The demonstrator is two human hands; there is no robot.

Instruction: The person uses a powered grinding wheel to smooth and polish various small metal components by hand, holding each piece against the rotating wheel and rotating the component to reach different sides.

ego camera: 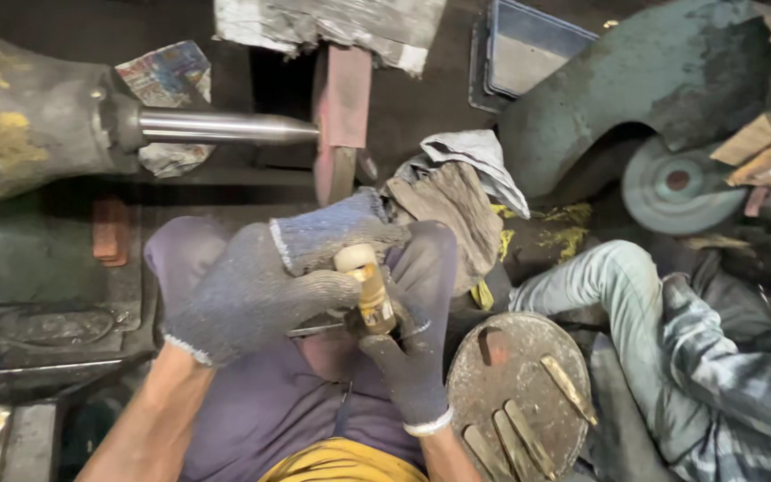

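Both my hands wear dirty grey knit gloves and meet over my lap. My left hand closes around the upper end of a small brass-coloured cylindrical piece with a pale tip. From below, my right hand grips the same piece, fingers wrapped around its lower part. A thin metal rod or wire sticks out sideways between the hands. My thighs in purple cloth lie beneath.
A polished steel spindle juts from a large grimy machine at upper left. A round rusty metal plate with several brass strips lies right of my lap. Another person's legs in jeans are at right, near a grinding wheel. Rags lie ahead.
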